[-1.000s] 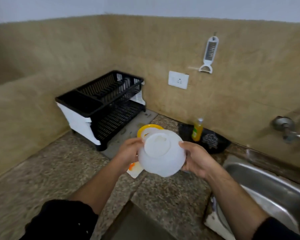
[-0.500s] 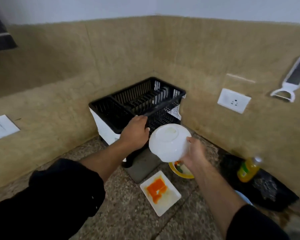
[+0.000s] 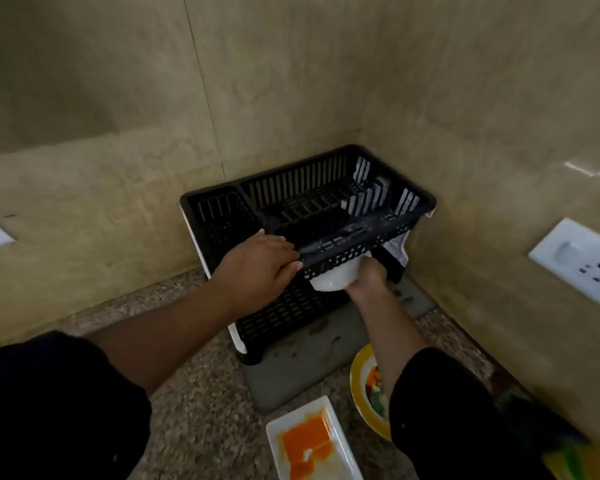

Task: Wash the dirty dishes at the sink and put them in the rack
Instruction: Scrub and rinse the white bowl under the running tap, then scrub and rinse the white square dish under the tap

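Sliding the white bowl under the top basket

Half a second ago the right hand held the white bowl up in the air, in front of the rack. Now the bowl sits low, tucked under the front edge of the top basket and above the bottom shelf of the black dish rack. Only its lower part shows; the rest is hidden by the basket. The camera has also come closer, so the rack looks bigger.

The right hand is curled around the bowl's right side, fingers pressed on it. The left hand was on the rack's front rim before and is there still, fingers folded over the rim and gripping it.

On the speckled counter, near the bottom, lies a white square plate with orange mess on it. Just beside it is a yellow-rimmed plate, partly hidden by the right arm. A white wall socket is on the right wall.
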